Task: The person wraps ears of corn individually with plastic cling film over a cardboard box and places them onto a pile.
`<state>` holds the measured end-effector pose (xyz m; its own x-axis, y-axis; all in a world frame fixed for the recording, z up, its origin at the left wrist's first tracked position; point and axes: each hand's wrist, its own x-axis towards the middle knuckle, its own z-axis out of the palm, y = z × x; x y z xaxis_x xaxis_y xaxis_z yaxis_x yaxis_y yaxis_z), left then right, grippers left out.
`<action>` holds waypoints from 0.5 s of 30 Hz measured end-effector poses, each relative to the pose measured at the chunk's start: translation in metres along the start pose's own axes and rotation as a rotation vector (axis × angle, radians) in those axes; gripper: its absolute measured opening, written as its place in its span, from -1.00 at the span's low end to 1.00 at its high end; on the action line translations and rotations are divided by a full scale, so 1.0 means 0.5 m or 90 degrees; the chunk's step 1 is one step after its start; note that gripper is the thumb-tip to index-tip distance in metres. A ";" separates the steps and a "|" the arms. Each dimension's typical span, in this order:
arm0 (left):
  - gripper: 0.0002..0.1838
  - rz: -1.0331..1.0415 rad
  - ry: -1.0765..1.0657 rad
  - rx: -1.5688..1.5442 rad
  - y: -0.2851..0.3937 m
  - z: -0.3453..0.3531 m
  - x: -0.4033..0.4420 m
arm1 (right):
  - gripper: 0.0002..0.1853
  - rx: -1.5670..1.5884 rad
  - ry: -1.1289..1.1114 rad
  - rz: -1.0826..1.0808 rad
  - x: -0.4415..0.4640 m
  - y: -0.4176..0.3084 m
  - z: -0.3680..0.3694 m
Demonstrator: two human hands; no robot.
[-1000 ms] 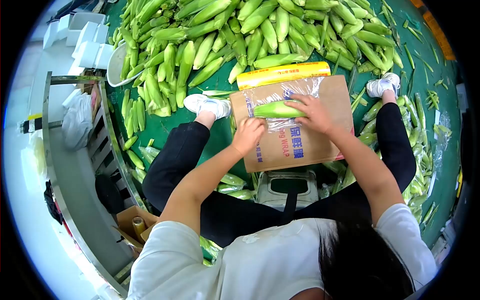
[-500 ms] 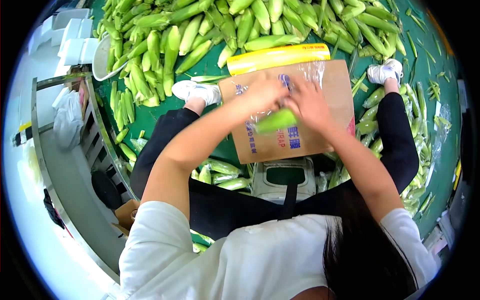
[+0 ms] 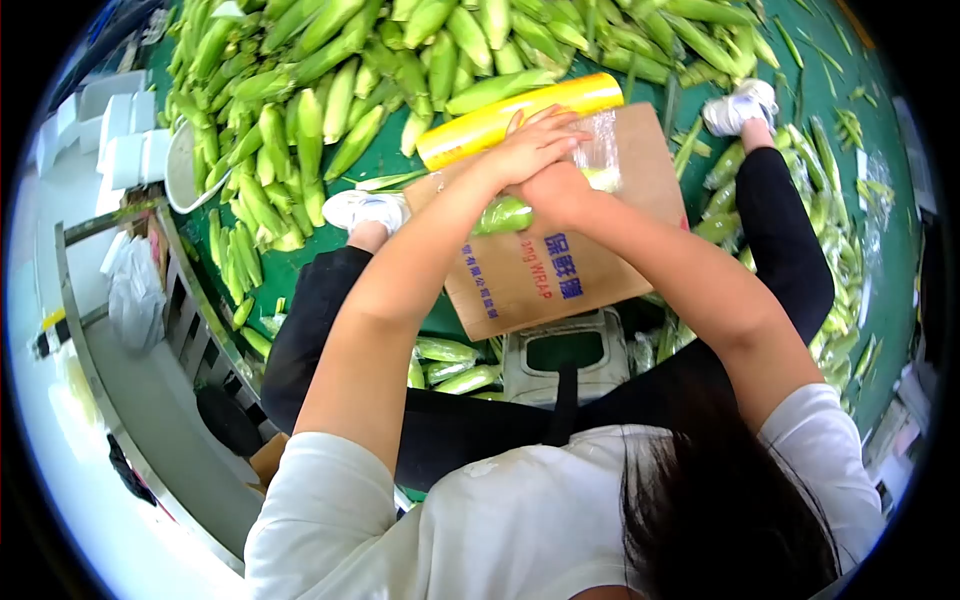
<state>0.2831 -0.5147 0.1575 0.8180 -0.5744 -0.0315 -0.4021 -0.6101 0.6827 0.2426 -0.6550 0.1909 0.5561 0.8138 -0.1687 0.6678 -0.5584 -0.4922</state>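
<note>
An ear of corn in green husk lies over a brown cardboard box with printed lettering. My right hand is closed over the middle of the corn, its fingers mostly hidden; a pale end pokes out on the right. Crossing above it, my left hand has its fingers stretched out, near a yellow roll of plastic wrap. Clear film lies across the box's upper part, right of my hands.
A large heap of unwrapped corn spreads beyond the roll. Film-wrapped ears lie below the box, with more at right. A grey plastic stool stands between my legs. At left are a metal-framed rack and a white basin.
The corn has come down and left onto the box, under my right hand. My left hand has crossed above the right, with its fingers straightened. The view has shifted slightly.
</note>
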 end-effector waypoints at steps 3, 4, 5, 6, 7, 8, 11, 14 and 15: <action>-0.53 0.023 0.002 0.166 0.022 0.079 -0.025 | -0.22 0.112 -0.303 0.021 -0.030 -0.014 -0.013; -0.50 0.036 -0.016 0.239 0.046 0.086 -0.033 | -0.21 0.128 -0.356 0.023 -0.038 -0.017 -0.002; -0.48 0.048 -0.033 0.317 0.073 0.091 -0.045 | -0.21 0.145 -0.408 0.020 -0.045 -0.029 0.014; -0.44 0.051 -0.055 0.322 0.088 0.107 -0.060 | -0.20 0.158 -0.452 0.015 -0.052 -0.035 0.016; -0.43 0.064 -0.053 0.301 0.101 0.118 -0.074 | -0.19 0.162 -0.520 0.009 -0.071 -0.052 0.000; -0.43 0.076 -0.052 0.282 0.112 0.125 -0.087 | -0.20 0.116 -0.637 -0.036 -0.087 -0.081 -0.016; -0.42 0.099 -0.057 0.301 0.123 0.112 -0.084 | -0.21 0.437 -0.822 -0.170 -0.276 -0.200 -0.007; -0.41 0.066 -0.031 0.321 0.130 0.142 -0.096 | -0.24 0.523 -0.674 -0.108 -0.403 -0.212 -0.092; -0.40 0.049 -0.017 0.315 0.141 0.159 -0.120 | -0.24 0.574 -0.672 -0.105 -0.430 -0.218 -0.128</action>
<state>0.1733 -0.5666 0.1495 0.7697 -0.6381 -0.0178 -0.6136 -0.7473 0.2551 0.0821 -0.7794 0.3352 -0.3962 0.8199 -0.4133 -0.0807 -0.4795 -0.8739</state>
